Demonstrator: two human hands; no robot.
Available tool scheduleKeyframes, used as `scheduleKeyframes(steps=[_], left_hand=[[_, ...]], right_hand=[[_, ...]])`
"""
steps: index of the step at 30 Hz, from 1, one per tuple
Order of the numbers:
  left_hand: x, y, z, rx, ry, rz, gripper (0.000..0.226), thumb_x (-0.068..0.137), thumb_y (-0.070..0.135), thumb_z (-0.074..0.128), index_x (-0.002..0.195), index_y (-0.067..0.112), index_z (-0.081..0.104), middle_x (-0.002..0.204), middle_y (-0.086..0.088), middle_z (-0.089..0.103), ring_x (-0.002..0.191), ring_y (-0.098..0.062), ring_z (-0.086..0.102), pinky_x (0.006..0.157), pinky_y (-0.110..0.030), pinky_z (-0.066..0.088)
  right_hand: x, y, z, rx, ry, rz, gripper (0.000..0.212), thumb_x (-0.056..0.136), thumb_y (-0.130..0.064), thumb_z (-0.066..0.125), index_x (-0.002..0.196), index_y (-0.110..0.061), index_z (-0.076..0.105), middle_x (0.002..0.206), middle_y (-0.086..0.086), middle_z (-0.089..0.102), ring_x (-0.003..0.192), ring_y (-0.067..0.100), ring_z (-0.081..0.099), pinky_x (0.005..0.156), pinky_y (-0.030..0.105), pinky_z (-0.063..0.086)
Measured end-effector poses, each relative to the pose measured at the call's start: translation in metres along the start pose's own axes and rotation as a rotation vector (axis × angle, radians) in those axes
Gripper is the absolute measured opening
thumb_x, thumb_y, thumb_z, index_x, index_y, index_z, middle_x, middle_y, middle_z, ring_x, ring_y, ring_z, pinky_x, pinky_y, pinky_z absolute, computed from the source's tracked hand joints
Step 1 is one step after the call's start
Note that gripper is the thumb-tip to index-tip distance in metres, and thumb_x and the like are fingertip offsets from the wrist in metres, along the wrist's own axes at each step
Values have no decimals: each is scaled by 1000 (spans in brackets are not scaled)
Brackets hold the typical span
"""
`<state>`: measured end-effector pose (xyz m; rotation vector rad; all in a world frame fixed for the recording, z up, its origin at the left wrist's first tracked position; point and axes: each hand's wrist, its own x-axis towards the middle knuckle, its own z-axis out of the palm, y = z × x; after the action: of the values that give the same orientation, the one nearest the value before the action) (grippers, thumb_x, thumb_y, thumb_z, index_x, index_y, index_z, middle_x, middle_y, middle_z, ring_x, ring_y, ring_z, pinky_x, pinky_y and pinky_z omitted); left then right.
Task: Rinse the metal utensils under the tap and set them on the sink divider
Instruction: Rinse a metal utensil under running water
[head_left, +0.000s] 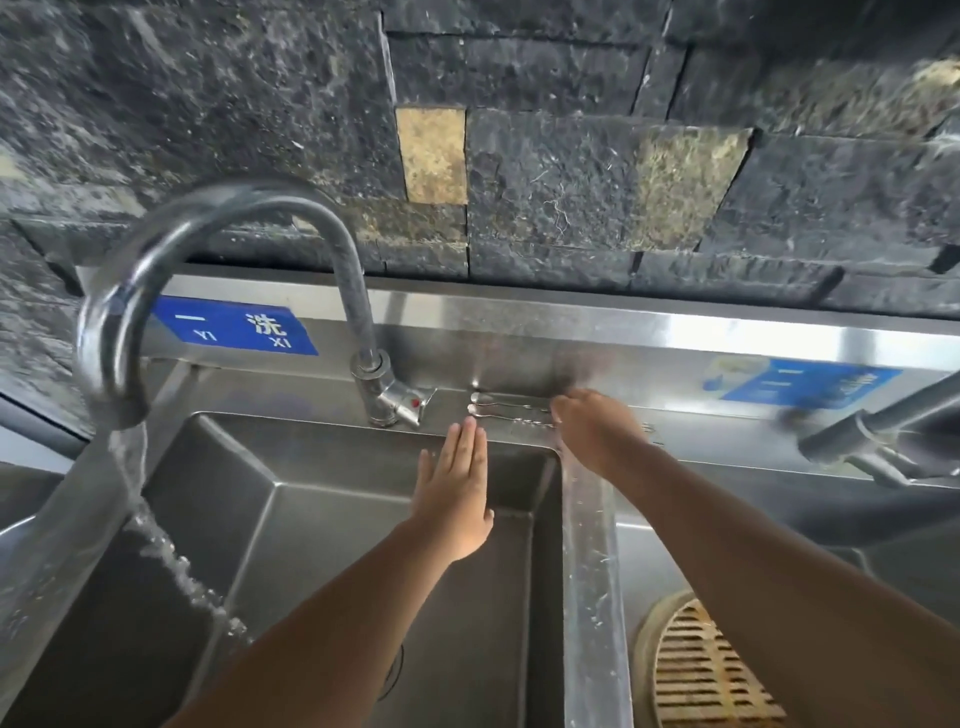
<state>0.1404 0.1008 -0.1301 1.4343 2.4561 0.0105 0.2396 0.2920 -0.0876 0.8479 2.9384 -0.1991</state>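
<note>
Steel utensils lie side by side just right of the tap base, at the head of the sink divider. Our right hand, further right of the tap, covers their handle ends; we cannot tell if it pinches them. Our left hand, flat with fingers together, hovers in front of the tap and holds nothing.

Slim metal utensils side by side on sink ledge
</note>
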Motion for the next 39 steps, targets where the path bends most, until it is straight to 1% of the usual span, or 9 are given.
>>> scheduleKeyframes(steps=[8,14,17,19,23,28,32,36,39], left_hand=[[-2,2,8,32,32,11,107,83,33,59,150,5,-19,157,-11,-31,147,-28,-22,116,-49,23],[0,-1,-5,-28,-51,26,103,86,28,61,152,9,-16,159,-5,-28,148,-24,-20,117,-52,18],[-1,-7,-26,-92,-97,43,88,92,27,55,154,9,-3,163,-3,-15,150,-20,-8,119,-51,19],[-8,-10,-39,-234,-56,49,70,95,27,52,153,8,18,163,-5,12,148,-21,16,117,-43,25],[-54,-19,-52,-861,11,-107,42,94,23,57,133,9,56,135,-6,60,118,-18,60,92,-22,43],[-117,-41,-55,-1579,58,-361,12,76,21,69,85,13,67,81,-10,72,76,-27,71,71,-37,55],[-153,-75,-53,-1641,207,-498,4,86,1,66,84,4,68,70,-16,71,60,-26,70,60,-36,60],[-181,-113,-53,-1525,329,-427,13,85,0,63,75,6,69,66,-15,70,57,-26,68,53,-38,61],[-193,-139,-54,-1454,326,-419,13,86,2,58,76,5,66,66,-14,68,62,-34,68,59,-46,61]], right_hand=[[12,-4,5,-82,-33,-35,17,83,-3,57,96,-10,65,99,9,68,92,34,68,66,35,48],[-9,-7,-1,-109,-5,13,17,84,-10,56,98,-11,65,99,10,72,93,35,69,65,34,45],[-34,-18,-7,-101,8,63,21,86,-11,51,103,-12,63,104,10,72,96,34,69,72,36,51],[-52,-33,-11,-76,-1,93,22,90,-14,49,107,-12,62,109,10,70,100,34,68,77,36,51],[-89,-87,-14,36,-22,167,18,91,-17,48,102,-11,61,104,13,71,94,36,69,78,38,52],[-128,-181,-12,244,-35,196,17,92,-22,48,96,-11,60,102,13,71,93,38,67,73,39,49],[-145,-254,-9,301,2,217,18,93,-13,47,105,-7,59,107,13,69,98,35,66,76,37,48],[-160,-309,-7,446,53,253,13,95,-13,49,99,-6,59,99,11,69,91,32,65,71,35,45],[-164,-334,-7,588,61,284,10,92,-20,61,92,-10,62,87,6,72,81,29,66,64,32,42]])
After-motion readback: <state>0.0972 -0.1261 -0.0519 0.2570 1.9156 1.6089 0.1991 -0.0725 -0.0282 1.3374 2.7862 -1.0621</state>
